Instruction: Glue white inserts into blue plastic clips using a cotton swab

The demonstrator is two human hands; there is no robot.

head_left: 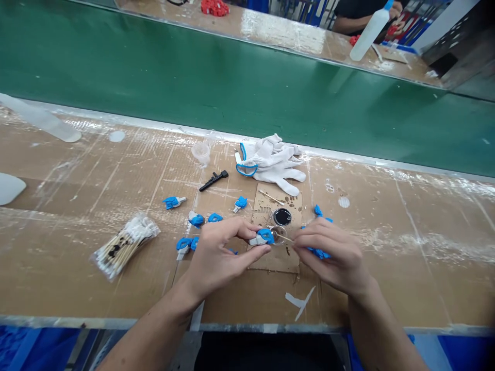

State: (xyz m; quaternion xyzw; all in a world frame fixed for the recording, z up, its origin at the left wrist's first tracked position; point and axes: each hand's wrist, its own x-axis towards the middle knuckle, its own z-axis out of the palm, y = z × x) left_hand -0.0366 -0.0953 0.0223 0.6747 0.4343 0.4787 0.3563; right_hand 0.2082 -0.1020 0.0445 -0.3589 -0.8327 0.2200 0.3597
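Note:
Between the thumb and fingers of my left hand [218, 252] is a small blue and white plastic part [264, 236]. My right hand [334, 252] pinches a thin cotton swab [285, 237], its tip at or very near the part's right side. Below them lies a stained cardboard piece [259, 263] with a small cup of black liquid [282, 216] and a clear cup [279, 232], partly hidden behind the part. Another swab [271, 197] rests on the cardboard. More blue parts [317, 210] lie partly covered by my right hand.
Several blue and white parts [196, 219] lie left of my hands, near a bag of cotton swabs [126, 245]. A black plastic piece [214, 180], a clear cup [201, 153] and white gloves [273, 161] are farther back. Beyond a green strip [232, 93], a person works beside a bottle [370, 35].

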